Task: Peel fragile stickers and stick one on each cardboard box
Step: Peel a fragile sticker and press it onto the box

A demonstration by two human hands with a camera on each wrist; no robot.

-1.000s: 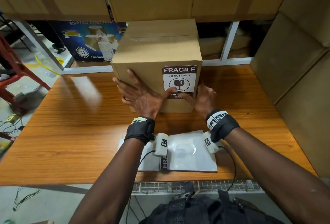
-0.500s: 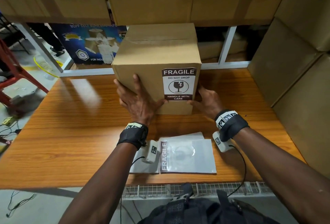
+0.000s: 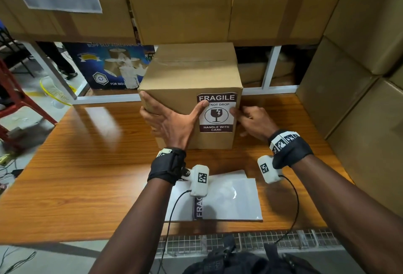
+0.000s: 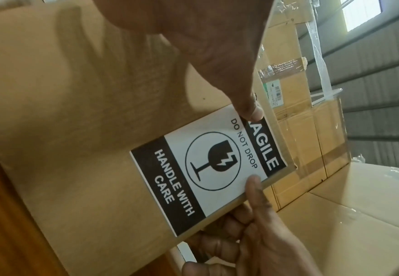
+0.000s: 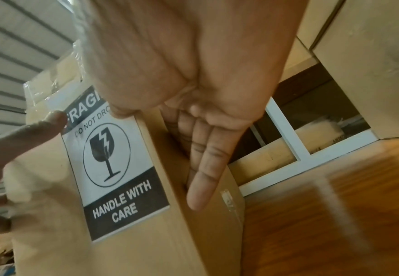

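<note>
Head view: the box (image 3: 192, 90) stands on the table (image 3: 87, 164) in front of me, its near face carrying the sticker (image 3: 216, 113) toward the right edge. My left hand (image 3: 172, 123) lies spread flat on that face, fingers straight and reaching the left edge, the thumb tip pressing the sticker's upper left corner. My right hand (image 3: 254, 122) is at the box's right edge, thumb on the sticker's right margin, straight fingers lying along the side face; the right wrist view shows them flat against the cardboard. Neither hand grasps anything. Near me on the table lies the sheet stack (image 3: 229, 199), another sticker showing at its left edge.
</note>
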